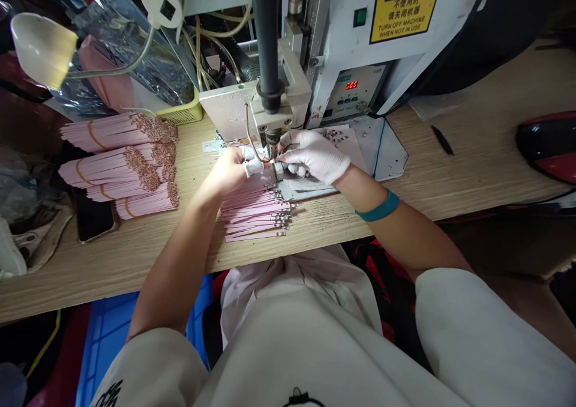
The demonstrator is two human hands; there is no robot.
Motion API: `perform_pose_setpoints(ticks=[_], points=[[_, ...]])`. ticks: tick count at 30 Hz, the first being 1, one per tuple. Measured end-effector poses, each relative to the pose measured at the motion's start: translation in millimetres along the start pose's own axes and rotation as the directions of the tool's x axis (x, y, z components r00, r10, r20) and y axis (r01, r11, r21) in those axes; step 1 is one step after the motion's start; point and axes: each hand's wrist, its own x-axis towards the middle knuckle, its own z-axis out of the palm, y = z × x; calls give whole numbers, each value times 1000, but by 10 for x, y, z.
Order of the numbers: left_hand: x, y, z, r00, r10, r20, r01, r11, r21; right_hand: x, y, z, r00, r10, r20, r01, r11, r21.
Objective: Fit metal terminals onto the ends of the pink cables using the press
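Note:
My left hand, with white covers on its fingertips, is closed in a pinch just left of the press tip. What it pinches is too small and hidden to make out. On the other side of the tip, my right hand in a white glove has its thumb and fingers drawn together around something I cannot make out. Below both hands lies a spread of thin pink strips with small silvery ends pointing right. A thin copper-coloured tube curves down between the hands.
Bundles of pink strips held by rubber bands lie at left, beside a phone. The white machine with a red display stands ahead. A lamp leans in from the left. Small metal pieces lie behind my right hand.

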Motion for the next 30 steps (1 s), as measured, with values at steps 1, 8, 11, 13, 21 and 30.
perform_pose_setpoints(ticks=[1,8,11,13,21,30], points=[[-1,2,0,1000,1,-1,-1,1000,4,0,1,0,1000,-3,0,3,1000,3],[-1,17,-20,1000,13,8,-13,999,47,-11,-8,-9,1000,-6,2,6,1000,-7],[5,18,-18,1000,15,2,-15,999,46,-3,1,7,1000,-7,2,7,1000,-22],[12,9,-21,1000,18,7,-18,999,42,-3,1,19,1000,-7,5,8,999,-45],[-107,-12,-204,992,85,96,-101,979,177,-131,-153,-434,974,-221,-43,163,827,-538],[-194,38,-155,994,89,57,-105,779,618,-113,-93,-533,953,-271,139,258,480,-838]])
